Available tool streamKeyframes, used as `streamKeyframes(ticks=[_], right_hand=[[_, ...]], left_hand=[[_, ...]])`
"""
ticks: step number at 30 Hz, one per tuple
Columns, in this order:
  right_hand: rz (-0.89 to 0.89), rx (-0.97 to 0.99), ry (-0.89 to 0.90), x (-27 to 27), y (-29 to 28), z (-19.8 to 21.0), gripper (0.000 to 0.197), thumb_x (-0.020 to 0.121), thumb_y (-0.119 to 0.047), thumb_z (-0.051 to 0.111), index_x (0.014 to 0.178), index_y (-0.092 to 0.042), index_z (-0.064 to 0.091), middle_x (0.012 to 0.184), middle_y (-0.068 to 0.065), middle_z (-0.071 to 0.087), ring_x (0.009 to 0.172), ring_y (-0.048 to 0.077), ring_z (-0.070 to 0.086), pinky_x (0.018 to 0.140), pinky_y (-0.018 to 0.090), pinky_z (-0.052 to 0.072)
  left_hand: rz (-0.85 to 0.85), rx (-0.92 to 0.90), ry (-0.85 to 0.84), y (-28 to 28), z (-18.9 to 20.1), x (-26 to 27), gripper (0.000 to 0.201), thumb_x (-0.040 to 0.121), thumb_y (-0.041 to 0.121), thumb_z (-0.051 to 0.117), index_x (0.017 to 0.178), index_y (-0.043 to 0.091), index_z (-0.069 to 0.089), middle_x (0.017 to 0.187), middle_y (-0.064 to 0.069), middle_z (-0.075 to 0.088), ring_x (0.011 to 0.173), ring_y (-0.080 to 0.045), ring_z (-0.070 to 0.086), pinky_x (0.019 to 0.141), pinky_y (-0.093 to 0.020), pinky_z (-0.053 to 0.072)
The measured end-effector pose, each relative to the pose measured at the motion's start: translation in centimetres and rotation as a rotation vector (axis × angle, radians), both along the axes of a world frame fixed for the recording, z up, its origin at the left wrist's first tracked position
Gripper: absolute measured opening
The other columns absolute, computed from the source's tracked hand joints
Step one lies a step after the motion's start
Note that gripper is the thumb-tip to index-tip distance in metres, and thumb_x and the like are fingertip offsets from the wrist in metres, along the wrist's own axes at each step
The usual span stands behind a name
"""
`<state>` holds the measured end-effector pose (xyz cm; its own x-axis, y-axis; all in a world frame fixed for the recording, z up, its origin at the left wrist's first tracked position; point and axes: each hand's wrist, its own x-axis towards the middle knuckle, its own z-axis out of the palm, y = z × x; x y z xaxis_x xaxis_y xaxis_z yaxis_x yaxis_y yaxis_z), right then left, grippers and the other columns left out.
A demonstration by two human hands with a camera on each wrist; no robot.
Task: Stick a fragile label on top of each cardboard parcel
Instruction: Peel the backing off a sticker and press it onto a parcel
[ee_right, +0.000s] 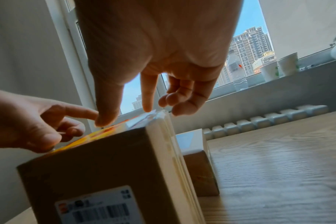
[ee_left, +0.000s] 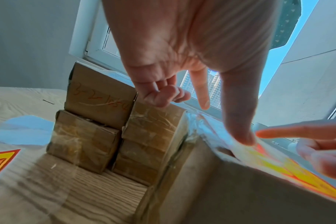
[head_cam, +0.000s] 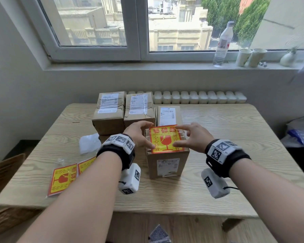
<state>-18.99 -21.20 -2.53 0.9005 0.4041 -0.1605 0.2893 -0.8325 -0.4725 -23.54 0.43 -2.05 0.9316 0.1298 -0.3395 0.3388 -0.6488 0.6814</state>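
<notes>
The nearest cardboard parcel (head_cam: 167, 165) stands mid-table with a red and yellow fragile label (head_cam: 163, 140) lying on its top. My left hand (head_cam: 147, 135) presses its thumb on the label's near left edge while the index finger reaches the far left corner. My right hand (head_cam: 178, 136) touches the label's right side with thumb and index finger; its other fingers hang loosely curled. In the wrist views the left thumb (ee_left: 242, 136) and the right thumb (ee_right: 104, 121) both bear on the label (ee_right: 98, 134). Three more parcels (head_cam: 109, 113) (head_cam: 139, 109) (head_cam: 168, 114) sit behind.
Spare fragile labels (head_cam: 63, 178) and a crumpled clear bag (head_cam: 89, 142) lie on the wooden table (head_cam: 235, 155) to the left. A water bottle (head_cam: 222, 44) and paper cups (head_cam: 243, 57) stand on the window sill. A wicker basket (head_cam: 5, 169) sits off the table's left edge.
</notes>
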Motion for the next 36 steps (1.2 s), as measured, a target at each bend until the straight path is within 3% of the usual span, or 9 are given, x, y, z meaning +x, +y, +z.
streamKeyframes(ticks=[5, 12, 17, 20, 23, 26, 29, 32, 36], right_hand=[[0.079, -0.088, 0.006, -0.6, 1.9, 0.1, 0.092, 0.062, -0.064, 0.075, 0.143, -0.040, 0.037, 0.127, 0.004, 0.048, 0.116, 0.020, 0.051, 0.096, 0.039, 0.048], [0.007, -0.169, 0.056, 0.0, 0.2, 0.3, 0.102, 0.063, -0.067, 0.073, 0.148, -0.035, 0.028, 0.136, 0.008, 0.044, 0.119, 0.025, 0.051, 0.093, 0.038, 0.047], [-0.116, 0.074, 0.139, -0.8, 0.1, -0.7, 0.069, 0.081, -0.056, 0.065, 0.139, -0.023, 0.044, 0.113, 0.001, 0.058, 0.094, 0.017, 0.061, 0.076, 0.033, 0.056], [-0.194, 0.118, 0.257, -1.1, 0.6, -1.6, 0.049, 0.088, -0.054, 0.057, 0.122, -0.018, 0.057, 0.109, 0.002, 0.065, 0.088, 0.021, 0.067, 0.067, 0.037, 0.061], [-0.239, 0.102, 0.244, -1.3, 0.8, -1.9, 0.043, 0.088, -0.057, 0.053, 0.104, -0.019, 0.061, 0.097, 0.004, 0.069, 0.083, 0.024, 0.068, 0.076, 0.044, 0.060], [-0.320, 0.110, 0.186, -1.4, 0.4, -0.9, 0.040, 0.087, -0.061, 0.050, 0.094, -0.024, 0.061, 0.093, 0.002, 0.069, 0.082, 0.022, 0.067, 0.080, 0.044, 0.058], [-0.461, 0.117, 0.107, -1.5, -0.8, 0.8, 0.053, 0.082, -0.069, 0.049, 0.105, -0.023, 0.062, 0.093, -0.001, 0.066, 0.085, 0.021, 0.063, 0.081, 0.041, 0.055], [-0.551, 0.123, 0.070, -1.5, -2.5, 2.6, 0.053, 0.083, -0.069, 0.048, 0.106, -0.023, 0.063, 0.093, 0.000, 0.064, 0.085, 0.021, 0.060, 0.078, 0.036, 0.052], [-0.622, 0.152, 0.022, -0.9, -4.6, 3.9, 0.052, 0.084, -0.068, 0.047, 0.103, -0.023, 0.064, 0.103, 0.004, 0.068, 0.084, 0.022, 0.061, 0.075, 0.034, 0.050]], left_hand=[[-0.080, -0.087, 0.048, -1.4, -0.7, 0.7, 0.113, 0.024, 0.037, 0.094, 0.130, 0.036, 0.055, 0.115, 0.002, 0.069, 0.107, -0.018, 0.066, 0.097, -0.041, 0.052], [-0.001, 0.122, 0.084, 0.1, 0.4, -0.3, 0.100, 0.055, 0.025, 0.092, 0.142, 0.036, 0.043, 0.139, -0.004, 0.051, 0.126, -0.021, 0.050, 0.103, -0.033, 0.042], [0.181, -0.121, 0.151, 0.2, -0.3, -0.7, 0.088, 0.072, 0.021, 0.083, 0.146, 0.018, 0.035, 0.133, -0.014, 0.053, 0.109, -0.024, 0.060, 0.073, -0.036, 0.059], [0.223, -0.261, 0.263, -0.7, -0.4, -0.5, 0.043, 0.085, 0.016, 0.070, 0.123, 0.003, 0.056, 0.111, -0.015, 0.069, 0.088, -0.020, 0.069, 0.065, -0.033, 0.061], [0.233, -0.327, 0.301, -0.9, -0.2, -0.1, 0.011, 0.089, 0.011, 0.065, 0.096, 0.003, 0.062, 0.105, -0.020, 0.071, 0.082, -0.024, 0.071, 0.068, -0.036, 0.061], [0.209, -0.364, 0.303, -1.0, 0.5, 0.6, 0.019, 0.089, 0.012, 0.066, 0.102, -0.001, 0.062, 0.105, -0.022, 0.071, 0.090, -0.028, 0.071, 0.079, -0.040, 0.060], [0.181, -0.403, 0.301, -2.0, 2.2, 1.4, 0.014, 0.090, 0.014, 0.065, 0.097, 0.002, 0.060, 0.109, -0.021, 0.069, 0.090, -0.029, 0.069, 0.081, -0.039, 0.058], [0.129, -0.447, 0.323, -3.3, 3.5, 2.6, 0.028, 0.089, 0.017, 0.066, 0.110, -0.001, 0.060, 0.110, -0.020, 0.070, 0.098, -0.029, 0.070, 0.088, -0.041, 0.056], [0.044, -0.424, 0.271, -5.4, 5.1, 4.5, 0.031, 0.088, 0.020, 0.068, 0.110, -0.001, 0.061, 0.102, -0.018, 0.070, 0.080, -0.024, 0.071, 0.062, -0.031, 0.061]])
